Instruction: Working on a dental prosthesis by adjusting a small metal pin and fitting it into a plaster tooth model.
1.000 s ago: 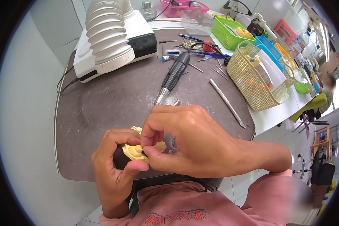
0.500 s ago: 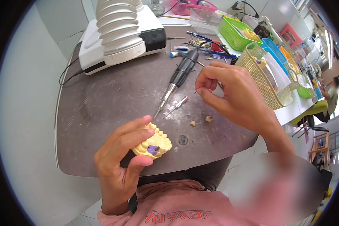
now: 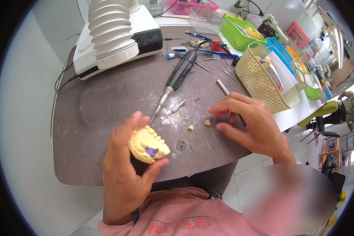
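Left hand (image 3: 126, 169): grip clasped around yellow plaster dental model (image 3: 142, 142) with purple patch (image 3: 151, 151). Right hand (image 3: 253, 128): grip parted, beside small cream tooth-shaped piece (image 3: 207, 122) on brown surface (image 3: 86, 133).

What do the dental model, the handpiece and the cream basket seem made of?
Dental model: likely plaster or stone, from its matte, opaque yellow surface.
Handpiece: nose likely polished metal, silver and reflective; black body maybe plastic or coated metal.
Basket: probably moulded plastic, satin, from its even colour and regular perforations.
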`<state>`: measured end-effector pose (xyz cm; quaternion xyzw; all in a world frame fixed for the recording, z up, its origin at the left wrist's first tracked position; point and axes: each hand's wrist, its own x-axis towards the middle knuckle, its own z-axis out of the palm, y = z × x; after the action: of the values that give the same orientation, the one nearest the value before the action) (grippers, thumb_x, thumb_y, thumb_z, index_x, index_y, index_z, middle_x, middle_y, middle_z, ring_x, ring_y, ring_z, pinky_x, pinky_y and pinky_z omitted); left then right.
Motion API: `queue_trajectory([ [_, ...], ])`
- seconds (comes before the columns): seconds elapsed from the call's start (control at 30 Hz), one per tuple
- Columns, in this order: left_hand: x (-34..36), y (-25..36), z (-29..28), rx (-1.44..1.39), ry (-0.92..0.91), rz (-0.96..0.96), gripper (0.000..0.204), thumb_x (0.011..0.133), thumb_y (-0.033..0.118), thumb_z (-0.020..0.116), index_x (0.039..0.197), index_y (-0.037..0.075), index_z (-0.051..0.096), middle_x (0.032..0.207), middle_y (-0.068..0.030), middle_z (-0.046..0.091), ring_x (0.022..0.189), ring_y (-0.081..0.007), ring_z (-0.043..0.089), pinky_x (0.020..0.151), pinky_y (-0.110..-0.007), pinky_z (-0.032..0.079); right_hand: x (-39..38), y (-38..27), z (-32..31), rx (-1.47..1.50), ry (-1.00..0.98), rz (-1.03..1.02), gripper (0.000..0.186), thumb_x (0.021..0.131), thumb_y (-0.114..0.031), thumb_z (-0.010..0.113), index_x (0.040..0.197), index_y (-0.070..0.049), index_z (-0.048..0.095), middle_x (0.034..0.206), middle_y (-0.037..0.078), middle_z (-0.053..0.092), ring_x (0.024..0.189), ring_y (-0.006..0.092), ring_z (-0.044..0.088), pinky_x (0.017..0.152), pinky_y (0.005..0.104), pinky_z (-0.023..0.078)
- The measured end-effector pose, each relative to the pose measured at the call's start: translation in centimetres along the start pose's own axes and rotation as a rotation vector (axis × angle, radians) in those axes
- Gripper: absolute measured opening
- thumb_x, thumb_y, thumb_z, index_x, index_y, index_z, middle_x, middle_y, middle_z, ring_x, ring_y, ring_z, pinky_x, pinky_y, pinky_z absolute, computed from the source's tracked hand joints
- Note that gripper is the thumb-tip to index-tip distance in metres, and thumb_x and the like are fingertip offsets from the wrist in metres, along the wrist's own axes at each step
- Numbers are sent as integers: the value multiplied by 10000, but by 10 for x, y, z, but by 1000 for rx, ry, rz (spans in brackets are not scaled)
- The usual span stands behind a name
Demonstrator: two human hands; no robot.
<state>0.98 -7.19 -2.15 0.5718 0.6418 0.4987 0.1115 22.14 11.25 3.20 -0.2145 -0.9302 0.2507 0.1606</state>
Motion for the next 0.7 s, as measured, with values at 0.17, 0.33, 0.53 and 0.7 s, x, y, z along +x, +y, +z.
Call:
queue_trajectory([
  [0.17, -1, 0, 3, -317, 102, -61, 792, 835, 181, 861, 1419, 41, 345, 1409, -250, 542, 1221, -256, 582, 1028, -362, 473, -5, 3, 12, 70, 15, 23, 164, 878, -96, 750, 1033, -43, 736, 981, 86, 658, 849, 239, 693, 698, 340, 561],
  [0.33, 3, 8, 6, -487, 107, -129, 780, 845, 188, 859, 1416, 34, 349, 1425, -237, 527, 1218, -239, 585, 1024, -354, 482, -4, 0, 15, 93, 66, 56, 116, 878, -96, 757, 977, -36, 747, 938, 80, 672, 794, 211, 689, 694, 323, 553],
  [0.53, 11, 10, 5, -359, -61, -39, 709, 842, 207, 860, 1398, 13, 466, 1350, -156, 580, 1108, -220, 638, 990, -353, 498, -3, 2, 10, 618, -16, 361, 108, 929, -71, 728, 1007, 2, 718, 934, 46, 735, 818, 86, 688, 735, 241, 553],
  [0.7, 13, 4, 8, -382, -81, -32, 716, 839, 228, 862, 1403, 16, 475, 1324, -148, 594, 1055, -219, 654, 964, -352, 506, 5, 10, 10, 941, -36, 369, 173, 922, -52, 740, 1069, 18, 679, 987, 62, 735, 887, 80, 691, 790, 218, 548],
])
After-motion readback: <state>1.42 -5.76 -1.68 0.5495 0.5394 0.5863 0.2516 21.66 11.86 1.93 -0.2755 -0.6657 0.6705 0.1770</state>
